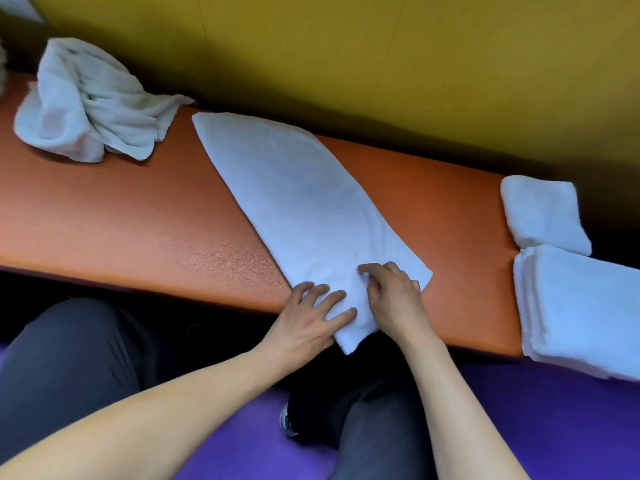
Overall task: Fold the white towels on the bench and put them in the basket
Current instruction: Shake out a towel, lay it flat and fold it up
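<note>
A long white towel (298, 202), folded lengthwise, lies flat and diagonal across the orange bench (121, 220). Its near end hangs slightly over the bench's front edge. My left hand (311, 317) rests flat on that near end with fingers spread. My right hand (391, 296) sits just beside it, fingers curled and pinching the towel's fabric. A crumpled white towel (86, 105) lies at the bench's far left. No basket is in view.
A small folded towel (543, 213) and a stack of folded white towels (581, 310) sit at the bench's right end. A yellow wall (381, 46) runs behind the bench. My knees in dark trousers and a purple floor mat (519, 427) are below.
</note>
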